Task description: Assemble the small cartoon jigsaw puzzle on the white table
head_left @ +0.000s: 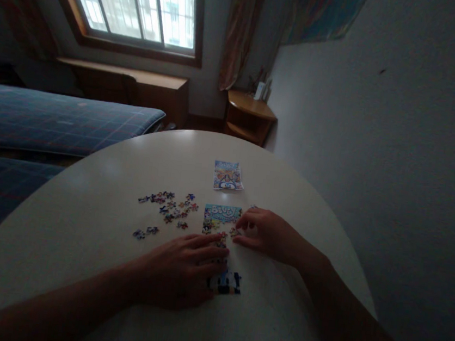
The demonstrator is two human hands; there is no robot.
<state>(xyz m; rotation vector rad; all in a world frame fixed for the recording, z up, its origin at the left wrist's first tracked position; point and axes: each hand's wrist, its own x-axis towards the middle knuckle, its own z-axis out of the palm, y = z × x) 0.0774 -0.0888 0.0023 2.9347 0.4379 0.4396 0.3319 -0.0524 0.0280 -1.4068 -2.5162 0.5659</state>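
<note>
Two bare hands rest on a round white worktop (99, 178) in the single head view we have. We see the left hand (183, 272) lying palm down, fingers stretched out and slightly spread, pressed flat over the middle of a partly built puzzle (222, 214); it grips nothing that we can make out. The puzzle's blue top strip shows at twelve o'clock from those fingers, and a dark patch of its lower edge pokes out at five o'clock beneath them. The right hand (265, 232) sits at three o'clock of the puzzle, touching its right edge, fingers curled in with thumb and forefinger close together; whether they pinch a piece we cannot tell. We find loose pieces (168, 206) scattered at nine o'clock of the puzzle, near it but apart. A small picture card (228, 175) lies at twelve o'clock, just beyond the puzzle. Farther off we make out a bed (52, 118) at ten o'clock, a window (140, 2) above it and a wooden corner shelf (250, 115) at twelve.
</note>
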